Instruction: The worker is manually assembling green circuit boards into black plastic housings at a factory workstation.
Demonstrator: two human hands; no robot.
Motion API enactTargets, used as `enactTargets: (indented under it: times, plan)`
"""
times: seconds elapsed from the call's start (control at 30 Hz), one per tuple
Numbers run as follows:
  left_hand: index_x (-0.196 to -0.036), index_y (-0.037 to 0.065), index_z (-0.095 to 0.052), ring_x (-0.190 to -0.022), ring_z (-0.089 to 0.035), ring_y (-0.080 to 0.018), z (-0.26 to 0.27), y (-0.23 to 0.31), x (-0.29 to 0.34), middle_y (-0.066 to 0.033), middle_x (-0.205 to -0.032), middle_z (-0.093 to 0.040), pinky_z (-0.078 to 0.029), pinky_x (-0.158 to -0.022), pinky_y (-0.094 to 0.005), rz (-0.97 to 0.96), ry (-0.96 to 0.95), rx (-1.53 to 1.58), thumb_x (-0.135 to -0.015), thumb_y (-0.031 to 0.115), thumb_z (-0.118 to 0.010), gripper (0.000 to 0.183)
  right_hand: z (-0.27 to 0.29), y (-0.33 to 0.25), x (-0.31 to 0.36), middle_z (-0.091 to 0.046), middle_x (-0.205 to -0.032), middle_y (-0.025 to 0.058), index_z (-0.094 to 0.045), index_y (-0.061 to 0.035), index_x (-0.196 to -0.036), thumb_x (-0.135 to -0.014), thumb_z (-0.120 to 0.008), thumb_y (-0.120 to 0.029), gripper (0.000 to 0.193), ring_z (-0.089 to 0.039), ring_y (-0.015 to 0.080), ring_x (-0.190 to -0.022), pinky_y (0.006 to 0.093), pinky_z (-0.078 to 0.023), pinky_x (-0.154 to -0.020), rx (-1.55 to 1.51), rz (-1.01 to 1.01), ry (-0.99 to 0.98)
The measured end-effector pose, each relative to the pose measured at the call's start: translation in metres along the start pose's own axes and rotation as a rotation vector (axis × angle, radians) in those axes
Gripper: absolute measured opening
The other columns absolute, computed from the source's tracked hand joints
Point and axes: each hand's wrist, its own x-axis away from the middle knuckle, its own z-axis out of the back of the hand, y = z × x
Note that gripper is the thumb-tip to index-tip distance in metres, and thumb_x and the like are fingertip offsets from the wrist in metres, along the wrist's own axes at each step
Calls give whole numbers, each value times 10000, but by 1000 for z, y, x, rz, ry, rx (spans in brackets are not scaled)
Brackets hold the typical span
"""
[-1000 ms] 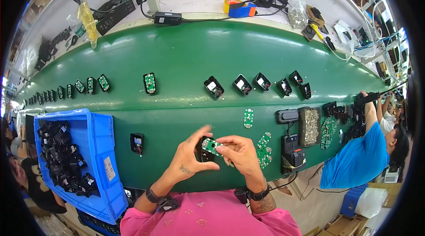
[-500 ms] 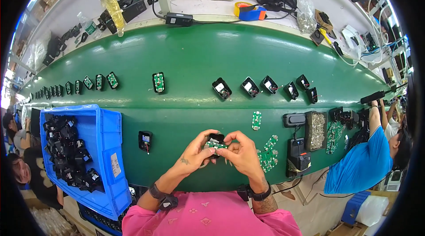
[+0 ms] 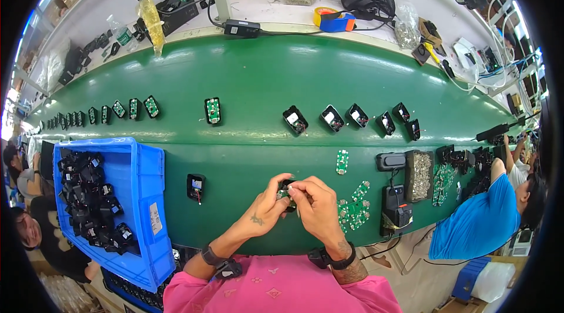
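Note:
Held over the near edge of the green bench is a black plastic housing (image 3: 288, 183), mostly hidden by my fingers. My left hand (image 3: 262, 210) wraps round its left side, the thumb beside a green circuit board (image 3: 281, 194) that shows in part. From the right my right hand (image 3: 317, 206) closes over it, thumb and forefinger pinched on something small and pale that I cannot make out. Right of my hands lie several loose circuit boards (image 3: 355, 207) and a single one (image 3: 342, 162) farther off. An open housing (image 3: 195, 188) with a short wire stands to the left.
A blue crate (image 3: 148, 166) full of black housings is at left. Across the bench (image 3: 252, 84) runs a row of housings, boards showing in those at left (image 3: 212, 111). At right are a tray of small metal parts (image 3: 419, 178), a black device (image 3: 396, 210) and a co-worker (image 3: 479, 219).
The circuit board lay across the housing's front; now my fingers cover most of both. My right hand has moved in to the left over the housing, its fingertips drawn together.

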Motion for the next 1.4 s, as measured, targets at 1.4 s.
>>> enactTargets:
  times: [1.4]
  plan:
    - [-1505, -17, -240, -909, -631, -430, 24, 21, 24, -254, -1130, -548, -533, -777, -465, -395, 145, -713, -892, 28, -565, 695, 11, -15, -18, -573, -680, 84, -674, 31, -821, -830, -693, -78, 111, -513, 157, -550, 310, -393, -514, -1, -104, -404]
